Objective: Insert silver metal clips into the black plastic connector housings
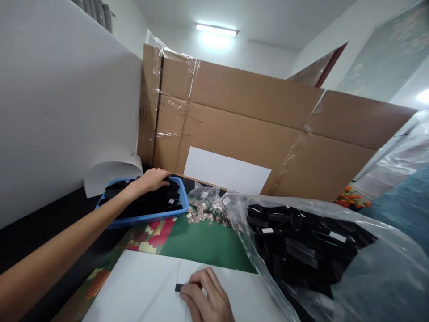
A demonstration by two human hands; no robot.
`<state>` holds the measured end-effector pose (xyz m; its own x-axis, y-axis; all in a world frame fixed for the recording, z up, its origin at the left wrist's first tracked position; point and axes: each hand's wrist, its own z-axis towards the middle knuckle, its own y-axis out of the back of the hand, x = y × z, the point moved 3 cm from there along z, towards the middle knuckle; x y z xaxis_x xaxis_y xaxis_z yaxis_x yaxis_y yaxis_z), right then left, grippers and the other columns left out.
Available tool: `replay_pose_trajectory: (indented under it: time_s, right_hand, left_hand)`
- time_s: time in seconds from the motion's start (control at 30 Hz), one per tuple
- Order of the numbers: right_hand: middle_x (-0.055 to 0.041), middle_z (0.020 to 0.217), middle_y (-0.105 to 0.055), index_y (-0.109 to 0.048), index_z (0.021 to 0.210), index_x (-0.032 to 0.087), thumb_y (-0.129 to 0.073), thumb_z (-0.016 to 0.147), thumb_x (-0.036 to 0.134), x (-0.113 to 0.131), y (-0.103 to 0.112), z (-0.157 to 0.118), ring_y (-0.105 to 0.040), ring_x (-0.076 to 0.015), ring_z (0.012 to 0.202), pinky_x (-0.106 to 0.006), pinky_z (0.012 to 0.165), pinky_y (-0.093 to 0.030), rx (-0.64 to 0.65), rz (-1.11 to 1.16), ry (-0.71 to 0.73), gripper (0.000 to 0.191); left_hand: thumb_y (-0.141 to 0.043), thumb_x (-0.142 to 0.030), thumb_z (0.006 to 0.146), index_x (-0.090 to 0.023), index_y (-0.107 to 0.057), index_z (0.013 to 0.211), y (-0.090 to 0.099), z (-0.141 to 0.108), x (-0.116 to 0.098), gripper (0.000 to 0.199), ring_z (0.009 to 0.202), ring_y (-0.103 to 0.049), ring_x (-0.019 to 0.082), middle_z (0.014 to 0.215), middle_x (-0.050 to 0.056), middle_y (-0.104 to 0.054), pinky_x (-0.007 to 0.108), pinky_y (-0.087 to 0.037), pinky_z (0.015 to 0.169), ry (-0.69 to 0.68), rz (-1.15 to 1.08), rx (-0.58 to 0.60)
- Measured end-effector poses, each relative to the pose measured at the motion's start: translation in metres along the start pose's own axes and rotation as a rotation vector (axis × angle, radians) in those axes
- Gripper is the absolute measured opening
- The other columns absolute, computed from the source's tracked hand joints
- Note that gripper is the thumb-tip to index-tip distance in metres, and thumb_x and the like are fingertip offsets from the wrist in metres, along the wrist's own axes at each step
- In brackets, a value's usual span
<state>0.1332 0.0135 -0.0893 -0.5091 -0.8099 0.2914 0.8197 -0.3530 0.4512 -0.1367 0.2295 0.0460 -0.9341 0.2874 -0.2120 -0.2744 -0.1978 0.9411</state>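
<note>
My left hand (152, 180) reaches over the far side of a blue plastic basket (147, 218) filled with black pieces (144, 201). Its thumb and fingers are apart, and no separate object shows between them; the far fingers are partly hidden. Low in the view, my right hand (209, 297) pinches a small black strip (178, 287) just above or against a white board (144, 277). One end of the strip sticks out to the left of the fingertips; the rest is covered by them.
A clear plastic bag (246, 241) full of black pieces (301, 246) lies at the right. Small shiny metal parts (208, 212) are heaped beyond the green mat (204, 241). A tall cardboard sheet (241, 120) stands behind, with white paper (228, 170) against it.
</note>
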Motion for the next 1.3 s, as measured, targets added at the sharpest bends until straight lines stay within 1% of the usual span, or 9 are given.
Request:
replay_pose_trajectory:
  time_s: [0.17,0.3,0.43,0.57,0.67,0.77,1.0,1.17,1.3]
  right_hand:
    - [-0.009,0.087,-0.071,-0.058,0.086,0.022,-0.04,0.099,0.005,0.013,-0.013,-0.008,-0.072,-0.0248,0.075,-0.032,0.057,-0.053,-0.095,-0.217,0.034,0.028]
    - [-0.0075,0.087,-0.076,-0.056,0.094,0.022,-0.041,0.098,0.004,0.021,-0.011,-0.009,-0.076,-0.0223,0.068,-0.03,0.057,-0.056,-0.118,-0.177,0.024,0.024]
    - [-0.0076,0.098,-0.074,-0.061,0.104,0.022,-0.046,0.102,0.011,0.015,0.017,0.015,-0.075,-0.0187,0.083,-0.027,0.074,-0.06,0.104,0.095,-0.2,0.018]
    - [-0.0027,0.084,-0.069,-0.065,0.094,0.021,-0.059,0.102,0.021,-0.01,0.059,0.041,-0.069,-0.017,0.077,-0.026,0.073,-0.057,0.032,0.202,-0.498,0.01]
    - [-0.002,0.083,-0.071,-0.07,0.094,0.02,-0.067,0.1,0.031,-0.031,0.074,0.046,-0.068,-0.0165,0.076,-0.025,0.072,-0.055,0.049,0.281,-0.716,0.013]
    - [0.0001,0.081,-0.069,-0.071,0.1,0.02,-0.073,0.096,0.033,-0.043,0.078,0.044,-0.068,-0.0155,0.075,-0.025,0.074,-0.055,0.111,0.357,-0.794,0.014]
    - [-0.0042,0.097,-0.071,-0.071,0.122,0.024,-0.067,0.101,0.019,-0.042,0.072,0.036,-0.066,-0.017,0.084,-0.031,0.078,-0.054,0.192,0.258,-0.455,0.021]
    - [-0.0063,0.112,-0.068,-0.076,0.116,0.026,-0.075,0.097,0.022,-0.045,0.07,0.036,-0.066,-0.0161,0.087,-0.029,0.069,-0.054,0.172,0.312,-0.529,0.02]
    - [-0.0049,0.112,-0.068,-0.079,0.114,0.028,-0.08,0.092,0.02,-0.045,0.067,0.039,-0.068,-0.0161,0.091,-0.027,0.07,-0.054,0.183,0.441,-0.595,0.024]
  left_hand:
    - [-0.06,-0.041,0.101,-0.015,-0.068,0.101,0.031,-0.017,-0.017,0.027,0.101,-0.068,0.024,0.102,0.007,-0.072,0.045,-0.05,0.098,0.072,-0.231,-0.116]
    - [-0.046,-0.049,0.104,-0.02,-0.065,0.096,0.045,-0.051,-0.064,0.035,0.093,-0.064,0.022,0.093,0.002,-0.067,0.033,-0.048,0.09,0.045,-0.547,-0.139]
    - [-0.044,-0.05,0.104,-0.023,-0.059,0.082,-0.005,-0.091,-0.123,0.038,0.081,-0.065,0.019,0.081,0.0,-0.067,0.029,-0.051,0.078,0.08,-0.893,0.009]
    - [-0.059,-0.055,0.096,-0.021,-0.042,0.067,-0.07,-0.12,-0.152,0.047,0.067,-0.064,0.015,0.075,0.0,-0.062,0.027,-0.051,0.065,0.186,-1.141,0.14]
    - [-0.068,-0.06,0.089,-0.021,-0.048,0.08,-0.096,-0.131,-0.154,0.045,0.068,-0.069,0.017,0.076,-0.002,-0.063,0.03,-0.057,0.068,0.245,-1.286,0.226]
    - [-0.067,-0.059,0.091,-0.021,-0.059,0.11,-0.103,-0.137,-0.151,0.043,0.081,-0.074,0.021,0.081,-0.001,-0.067,0.035,-0.062,0.079,0.268,-1.355,0.307]
    - [-0.084,-0.039,0.084,-0.019,-0.07,0.119,-0.108,-0.146,-0.15,0.043,0.096,-0.072,0.02,0.108,0.006,-0.076,0.03,-0.056,0.087,0.225,-1.355,0.462]
    - [-0.085,-0.038,0.083,-0.018,-0.071,0.107,-0.111,-0.151,-0.147,0.035,0.068,-0.053,0.01,0.08,-0.002,-0.065,0.021,-0.039,0.061,0.251,-1.306,0.437]
    - [-0.084,-0.04,0.083,-0.017,-0.073,0.109,-0.109,-0.151,-0.147,0.036,0.06,-0.035,0.009,0.065,-0.008,-0.044,0.023,-0.028,0.056,0.251,-1.259,0.439]
